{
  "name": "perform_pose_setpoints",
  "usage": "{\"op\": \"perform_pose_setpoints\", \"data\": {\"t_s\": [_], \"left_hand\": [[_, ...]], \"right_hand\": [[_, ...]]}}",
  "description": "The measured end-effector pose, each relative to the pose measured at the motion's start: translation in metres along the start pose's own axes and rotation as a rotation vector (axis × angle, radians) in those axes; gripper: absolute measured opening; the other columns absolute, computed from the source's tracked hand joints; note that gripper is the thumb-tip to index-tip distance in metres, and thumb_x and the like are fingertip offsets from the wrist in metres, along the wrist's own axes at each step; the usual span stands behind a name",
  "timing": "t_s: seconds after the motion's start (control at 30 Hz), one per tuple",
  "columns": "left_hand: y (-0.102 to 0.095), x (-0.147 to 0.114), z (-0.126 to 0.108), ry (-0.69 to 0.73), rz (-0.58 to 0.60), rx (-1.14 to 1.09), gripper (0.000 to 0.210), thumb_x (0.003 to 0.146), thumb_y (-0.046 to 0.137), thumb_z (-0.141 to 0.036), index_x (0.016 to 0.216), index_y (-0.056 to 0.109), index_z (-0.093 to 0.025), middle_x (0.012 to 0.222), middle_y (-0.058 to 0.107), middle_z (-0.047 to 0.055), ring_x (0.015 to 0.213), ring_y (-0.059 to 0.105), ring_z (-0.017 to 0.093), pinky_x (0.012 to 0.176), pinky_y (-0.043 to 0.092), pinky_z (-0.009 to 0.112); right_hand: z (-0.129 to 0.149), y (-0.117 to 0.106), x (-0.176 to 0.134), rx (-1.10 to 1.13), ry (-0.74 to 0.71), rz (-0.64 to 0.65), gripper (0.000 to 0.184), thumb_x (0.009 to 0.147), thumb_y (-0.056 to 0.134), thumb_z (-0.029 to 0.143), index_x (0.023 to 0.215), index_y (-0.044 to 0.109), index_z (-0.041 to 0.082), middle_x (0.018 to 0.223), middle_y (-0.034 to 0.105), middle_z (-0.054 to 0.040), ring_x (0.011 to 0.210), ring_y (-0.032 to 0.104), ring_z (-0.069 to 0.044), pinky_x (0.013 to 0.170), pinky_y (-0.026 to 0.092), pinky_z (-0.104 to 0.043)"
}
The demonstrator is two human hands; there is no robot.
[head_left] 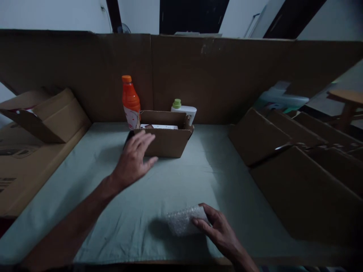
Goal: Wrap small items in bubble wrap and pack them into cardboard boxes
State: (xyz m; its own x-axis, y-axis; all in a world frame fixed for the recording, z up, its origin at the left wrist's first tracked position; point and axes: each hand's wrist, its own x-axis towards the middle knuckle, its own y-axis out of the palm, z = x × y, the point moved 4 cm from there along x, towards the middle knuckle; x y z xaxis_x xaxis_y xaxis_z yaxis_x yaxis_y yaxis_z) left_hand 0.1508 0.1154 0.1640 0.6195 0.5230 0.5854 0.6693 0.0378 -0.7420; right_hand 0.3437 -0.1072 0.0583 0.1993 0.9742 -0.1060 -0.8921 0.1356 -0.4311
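Note:
In the head view, my right hand [219, 230] grips a bubble-wrapped bundle [184, 221] near the front edge of the cloth-covered table; the wrap hides most of what is inside. My left hand [134, 158] is raised with its fingers apart and nothing in it, by the left front corner of a small cardboard box [167, 142]. That box has its top open, and a flat white item [161, 127] shows inside. Behind it stand an orange bottle [131, 100] with an orange cap and a white bottle [185, 110] with a green cap.
A tall cardboard panel [198, 75] spans the back. An open carton [61, 117] sits on a larger box [31, 162] at left. Several cardboard bins [300, 192] line the right, with a pale bluish plastic item [283, 99] above the far ones. Green cloth [224, 170] covers the table.

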Motion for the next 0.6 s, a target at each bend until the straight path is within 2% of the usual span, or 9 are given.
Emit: {"op": "perform_pose_setpoints", "data": {"t_s": [0.07, 0.13, 0.23, 0.33, 0.43, 0.53, 0.6], "left_hand": [[-0.003, 0.032, 0.018, 0.035, -0.025, 0.143, 0.059, 0.084, 0.065, -0.026, 0.139, 0.051, -0.012, 0.144, 0.057, 0.018, 0.143, 0.041, 0.034, 0.116, 0.032, 0.056], [0.004, 0.054, 0.033, 0.004, 0.042, 0.191, 0.045, 0.081, 0.062, -0.021, 0.126, 0.061, -0.013, 0.129, 0.067, 0.015, 0.13, 0.054, 0.034, 0.111, 0.038, 0.054], [0.016, 0.059, 0.041, -0.027, 0.098, 0.158, 0.021, 0.082, 0.053, -0.015, 0.097, 0.068, -0.017, 0.098, 0.075, 0.009, 0.099, 0.068, 0.026, 0.1, 0.047, 0.046], [0.013, 0.037, 0.028, 0.021, 0.045, 0.118, 0.017, 0.084, 0.051, -0.014, 0.086, 0.067, -0.018, 0.086, 0.074, 0.006, 0.089, 0.068, 0.023, 0.101, 0.046, 0.046], [-0.001, 0.0, -0.001, 0.067, -0.029, 0.113, 0.017, 0.087, 0.051, -0.012, 0.088, 0.066, -0.019, 0.085, 0.074, 0.004, 0.086, 0.069, 0.022, 0.107, 0.042, 0.052], [-0.019, -0.037, -0.037, 0.082, -0.066, 0.133, 0.016, 0.091, 0.053, -0.011, 0.093, 0.066, -0.019, 0.084, 0.075, 0.002, 0.08, 0.07, 0.019, 0.111, 0.038, 0.055], [-0.03, -0.056, -0.06, 0.089, -0.098, 0.13, 0.016, 0.092, 0.055, -0.01, 0.098, 0.066, -0.019, 0.085, 0.076, 0.0, 0.078, 0.071, 0.017, 0.115, 0.033, 0.058]], "right_hand": [[-0.004, 0.0, -0.003, 0.011, 0.007, -0.003, 0.04, 0.085, 0.06, 0.056, 0.068, 0.055, 0.021, 0.066, 0.05, 0.0013, 0.062, 0.048, -0.015, 0.057, 0.039, -0.025], [-0.007, -0.001, -0.005, 0.001, 0.007, -0.022, 0.04, 0.085, 0.06, 0.057, 0.069, 0.057, 0.021, 0.067, 0.052, 0.0008, 0.063, 0.05, -0.015, 0.058, 0.041, -0.025], [-0.011, -0.01, -0.009, -0.017, 0.003, -0.058, 0.039, 0.084, 0.062, 0.057, 0.072, 0.06, 0.02, 0.067, 0.055, 0.0002, 0.063, 0.052, -0.016, 0.058, 0.043, -0.025], [-0.005, -0.032, -0.014, -0.014, 0.022, -0.108, 0.039, 0.083, 0.064, 0.057, 0.073, 0.063, 0.019, 0.067, 0.057, -0.0006, 0.063, 0.054, -0.017, 0.057, 0.045, -0.025], [0.016, -0.065, -0.024, 0.006, 0.063, -0.231, 0.037, 0.076, 0.071, 0.057, 0.073, 0.068, 0.021, 0.067, 0.062, -0.0027, 0.062, 0.057, -0.019, 0.055, 0.047, -0.028], [0.052, -0.097, -0.04, 0.06, 0.1, -0.465, 0.032, 0.068, 0.079, 0.056, 0.077, 0.073, 0.026, 0.069, 0.066, -0.0054, 0.062, 0.059, -0.024, 0.054, 0.048, -0.033], [0.08, -0.11, -0.047, 0.091, 0.097, -0.612, 0.029, 0.064, 0.082, 0.055, 0.076, 0.073, 0.031, 0.068, 0.067, -0.0061, 0.06, 0.059, -0.025, 0.05, 0.045, -0.035]]}}
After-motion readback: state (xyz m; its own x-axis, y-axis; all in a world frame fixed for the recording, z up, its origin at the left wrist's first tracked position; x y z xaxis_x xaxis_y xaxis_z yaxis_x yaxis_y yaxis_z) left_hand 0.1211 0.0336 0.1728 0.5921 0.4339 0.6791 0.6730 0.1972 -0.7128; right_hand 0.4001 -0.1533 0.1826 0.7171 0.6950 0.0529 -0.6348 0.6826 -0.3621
